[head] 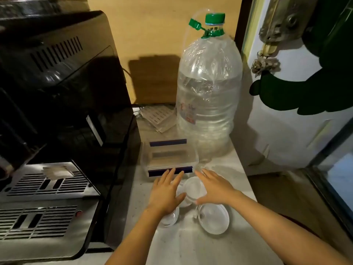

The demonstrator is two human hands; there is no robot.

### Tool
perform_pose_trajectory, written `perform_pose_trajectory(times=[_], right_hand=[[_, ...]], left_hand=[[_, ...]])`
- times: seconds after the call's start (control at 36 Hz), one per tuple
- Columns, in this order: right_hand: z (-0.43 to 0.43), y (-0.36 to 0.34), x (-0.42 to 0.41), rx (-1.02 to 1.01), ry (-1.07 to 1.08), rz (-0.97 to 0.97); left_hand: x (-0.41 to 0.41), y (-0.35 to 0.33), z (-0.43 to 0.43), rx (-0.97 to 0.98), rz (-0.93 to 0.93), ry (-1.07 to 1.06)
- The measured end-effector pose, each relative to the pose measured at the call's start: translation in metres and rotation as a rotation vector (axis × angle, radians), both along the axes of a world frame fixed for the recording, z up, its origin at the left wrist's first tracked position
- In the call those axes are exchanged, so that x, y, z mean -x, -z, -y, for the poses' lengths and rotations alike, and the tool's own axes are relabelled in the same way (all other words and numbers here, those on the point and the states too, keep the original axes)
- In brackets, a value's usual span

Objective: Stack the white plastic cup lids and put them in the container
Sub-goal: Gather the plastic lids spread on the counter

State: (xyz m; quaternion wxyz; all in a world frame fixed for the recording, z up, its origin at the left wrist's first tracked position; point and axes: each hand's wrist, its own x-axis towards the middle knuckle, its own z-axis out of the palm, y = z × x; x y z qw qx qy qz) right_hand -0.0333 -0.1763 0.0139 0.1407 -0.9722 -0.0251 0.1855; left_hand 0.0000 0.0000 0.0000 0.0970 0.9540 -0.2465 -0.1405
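Several white plastic cup lids lie loose on the pale counter. One lid [194, 187] sits between my hands, a larger one [214, 219] lies near the front right, and another [170, 219] peeks out under my left wrist. My left hand [166, 194] is flat with fingers spread, over the lids on the left. My right hand [214, 188] is also spread, its thumb touching the middle lid's edge. Neither hand grips anything. Just beyond my fingertips stands the clear rectangular container [169, 157] with dark blue clips; its inside looks empty.
A big clear water bottle [208, 96] with a green cap stands behind and right of the container. A black coffee machine [57, 92] with a metal drip tray [45, 188] fills the left. The counter edge runs along the right, with a white door beyond.
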Motion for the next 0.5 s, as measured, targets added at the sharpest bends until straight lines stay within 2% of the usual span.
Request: perform_pose_trajectory(times=[0.19, 0.5], right_hand=[[0.000, 0.012, -0.012, -0.047, -0.017, -0.037], [-0.019, 0.018, -0.027, 0.046, -0.071, -0.057]], left_hand=[[0.000, 0.002, 0.000, -0.001, -0.009, -0.007], [0.001, 0.002, -0.007, 0.088, -0.066, -0.074]])
